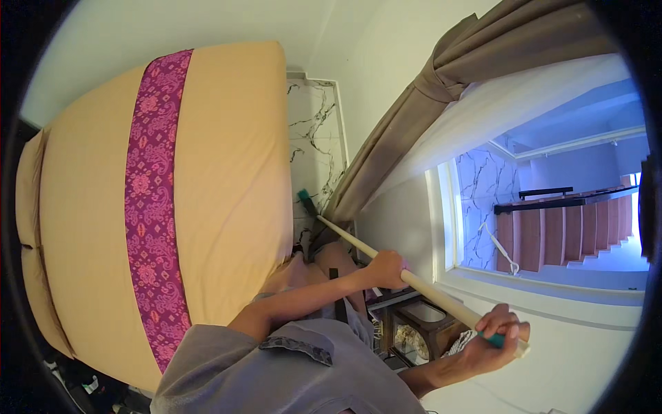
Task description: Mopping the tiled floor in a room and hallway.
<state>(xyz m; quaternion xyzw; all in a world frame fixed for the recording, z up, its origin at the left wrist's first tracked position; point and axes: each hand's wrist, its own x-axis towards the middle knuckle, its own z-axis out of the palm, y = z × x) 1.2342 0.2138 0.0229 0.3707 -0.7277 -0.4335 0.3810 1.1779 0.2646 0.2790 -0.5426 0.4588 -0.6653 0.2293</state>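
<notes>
A long-handled broom (357, 242) slants across in front of my body. My left hand (385, 269) is wrapped around the middle of its pale shaft. Farther up, near the top end with a green band, my right hand (499, 336) grips the same shaft. The small broom head (308, 203), dark with teal at its far end, is down at the marble-patterned tile floor (315, 119). It lies between the side of the bed and a hanging curtain. My legs hide part of the floor close to me.
On the left, a bed (232, 171) has a beige sheet and a purple patterned runner (152, 181). A knotted brown curtain (393, 129) hangs right of the floor strip. A wooden case with glass panes (414, 331) stands beside me. Beyond a doorway, stairs (558, 235) show.
</notes>
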